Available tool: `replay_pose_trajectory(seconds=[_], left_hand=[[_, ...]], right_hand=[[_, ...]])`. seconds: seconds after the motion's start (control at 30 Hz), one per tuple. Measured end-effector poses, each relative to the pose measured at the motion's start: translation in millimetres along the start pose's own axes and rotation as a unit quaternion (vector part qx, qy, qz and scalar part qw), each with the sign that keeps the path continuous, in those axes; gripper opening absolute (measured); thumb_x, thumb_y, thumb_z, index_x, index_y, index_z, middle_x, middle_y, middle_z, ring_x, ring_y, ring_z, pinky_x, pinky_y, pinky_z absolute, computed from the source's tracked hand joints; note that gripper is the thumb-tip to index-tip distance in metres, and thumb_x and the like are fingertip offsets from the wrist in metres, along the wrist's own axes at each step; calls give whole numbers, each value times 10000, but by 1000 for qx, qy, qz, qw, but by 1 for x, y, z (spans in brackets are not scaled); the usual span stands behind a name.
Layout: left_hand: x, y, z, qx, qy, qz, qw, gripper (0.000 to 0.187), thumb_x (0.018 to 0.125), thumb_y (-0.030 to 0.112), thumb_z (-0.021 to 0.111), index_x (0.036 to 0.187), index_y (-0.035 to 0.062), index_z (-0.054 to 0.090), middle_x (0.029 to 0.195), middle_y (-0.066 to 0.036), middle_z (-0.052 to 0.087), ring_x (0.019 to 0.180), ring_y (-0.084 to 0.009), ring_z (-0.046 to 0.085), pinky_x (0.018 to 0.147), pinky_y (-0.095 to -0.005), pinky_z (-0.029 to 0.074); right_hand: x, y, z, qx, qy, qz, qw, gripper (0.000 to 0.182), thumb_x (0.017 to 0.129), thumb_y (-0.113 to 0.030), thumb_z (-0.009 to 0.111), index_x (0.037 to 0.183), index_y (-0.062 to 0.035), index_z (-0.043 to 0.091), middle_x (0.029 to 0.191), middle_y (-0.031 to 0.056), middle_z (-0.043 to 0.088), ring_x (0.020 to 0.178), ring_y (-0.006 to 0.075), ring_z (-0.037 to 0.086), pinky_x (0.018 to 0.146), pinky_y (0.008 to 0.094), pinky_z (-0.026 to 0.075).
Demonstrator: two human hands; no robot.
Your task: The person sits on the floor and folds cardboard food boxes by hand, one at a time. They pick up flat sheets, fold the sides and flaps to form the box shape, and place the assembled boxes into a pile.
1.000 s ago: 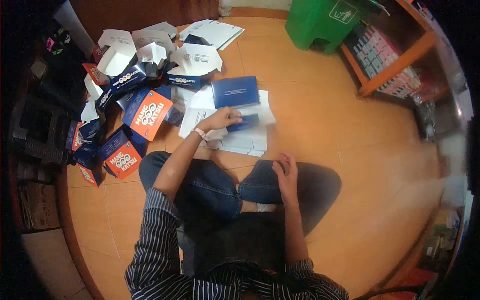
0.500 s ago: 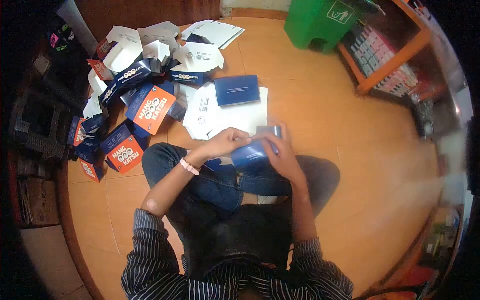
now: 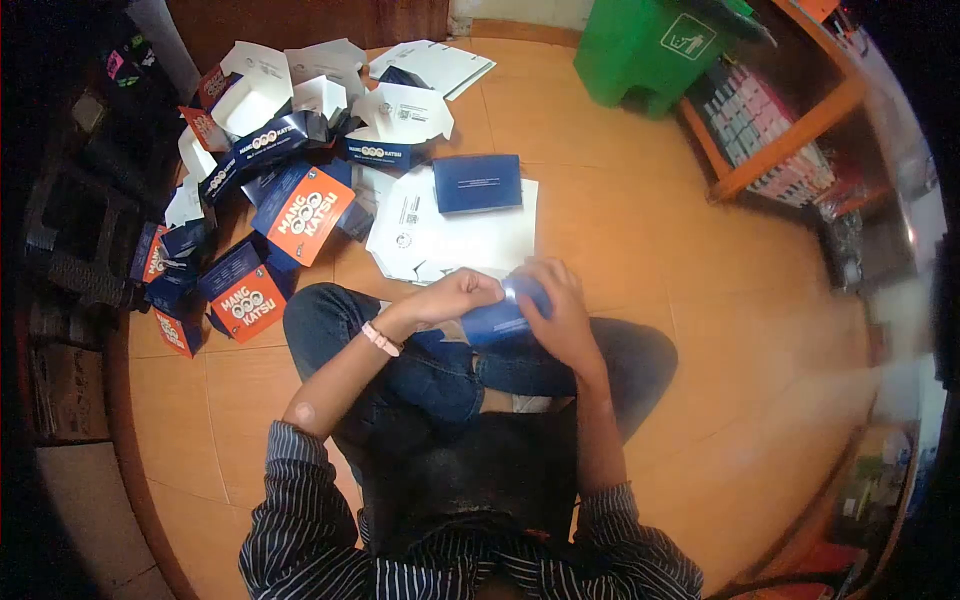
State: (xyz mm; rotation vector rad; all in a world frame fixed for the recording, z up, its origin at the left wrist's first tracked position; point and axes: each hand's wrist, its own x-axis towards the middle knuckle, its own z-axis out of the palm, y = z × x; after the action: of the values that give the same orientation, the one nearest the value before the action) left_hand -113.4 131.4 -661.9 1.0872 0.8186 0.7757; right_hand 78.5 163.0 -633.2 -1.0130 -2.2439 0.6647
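A dark blue cardboard food box [image 3: 492, 325] is held over my crossed legs, its white print slightly blurred. My left hand [image 3: 458, 296] is closed, thumb and fingers pinching the box's upper left edge. My right hand [image 3: 562, 312] curls around its right side, fingers over the far edge and thumb on the near face. Just beyond my hands, another blue box [image 3: 478, 184] rests on flat white box blanks [image 3: 408, 225] printed with a small logo and code.
Several folded boxes, some with orange lids [image 3: 304, 216], pile up on the left of the tiled floor [image 3: 740, 330]. More flat white sheets [image 3: 440, 66] lie behind. A green bin [image 3: 645, 50] and a wooden shelf [image 3: 795, 125] stand at the back right.
The raised flap at the box's far side has come down under my right hand, whose fingers have shifted over it. My left hand stays nearly in place. The camera view has shifted slightly.
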Motion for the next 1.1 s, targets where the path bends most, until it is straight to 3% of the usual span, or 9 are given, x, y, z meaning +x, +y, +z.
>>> replay_pose_trajectory(seconds=[0.17,0.3,0.4,0.47,0.67,0.87,0.93,1.03,1.1], left_hand=[[-3,-8,3,-7,6,-13,1000,196,908,192,508,883,29,615,818,18,609,681,-9,520,610,-177,438],[-12,17,13,209,59,46,975,196,880,193,548,967,17,542,808,-23,620,639,-96,561,617,-238,451],[-31,48,32,509,383,267,723,362,722,184,685,1015,39,529,968,-141,578,884,-308,539,814,-381,412],[-39,36,43,540,495,318,602,369,700,170,687,1014,46,538,1055,-137,550,991,-312,491,888,-428,345],[-13,9,55,439,624,283,582,523,747,178,629,1185,6,400,1234,-184,417,1153,-317,350,979,-409,210],[-1,8,46,443,529,511,513,572,718,136,646,1206,43,363,1141,-134,489,1066,-304,407,1002,-471,223],[-3,32,56,443,539,474,537,526,710,121,662,1153,44,389,1101,-113,501,1035,-286,426,972,-431,294],[14,40,64,140,532,444,707,489,684,43,674,1092,21,406,1056,-129,497,955,-262,453,863,-304,391],[13,43,74,159,520,460,702,482,695,16,656,1098,21,391,1061,-120,490,958,-248,453,900,-332,349]], right_hand=[[-9,1,6,-35,-65,-21,997,152,801,-179,564,909,-87,619,1064,96,540,1003,284,481,874,394,325],[-6,14,10,58,-73,34,995,145,815,-158,553,855,-33,613,943,123,568,907,287,520,820,395,366],[-5,12,5,36,60,68,995,162,841,-130,535,817,24,581,827,132,551,807,269,536,751,363,402],[-5,-7,-11,120,143,111,976,176,862,-101,510,787,54,548,801,125,519,755,240,519,712,324,409],[-14,-33,-21,148,283,46,946,173,876,-68,479,765,60,515,804,124,498,768,207,494,723,302,399],[-16,-35,-28,154,339,48,927,195,873,-76,490,732,58,482,848,107,482,842,205,493,763,287,384],[-19,-37,-26,173,338,31,924,200,872,-76,487,717,49,468,863,110,480,853,211,493,770,296,384],[-19,-32,-20,165,339,25,926,213,870,-73,482,689,30,436,906,119,473,876,222,493,789,320,384],[-16,-30,-19,137,341,37,929,221,869,-72,479,677,20,417,933,124,468,888,228,493,802,335,383]])
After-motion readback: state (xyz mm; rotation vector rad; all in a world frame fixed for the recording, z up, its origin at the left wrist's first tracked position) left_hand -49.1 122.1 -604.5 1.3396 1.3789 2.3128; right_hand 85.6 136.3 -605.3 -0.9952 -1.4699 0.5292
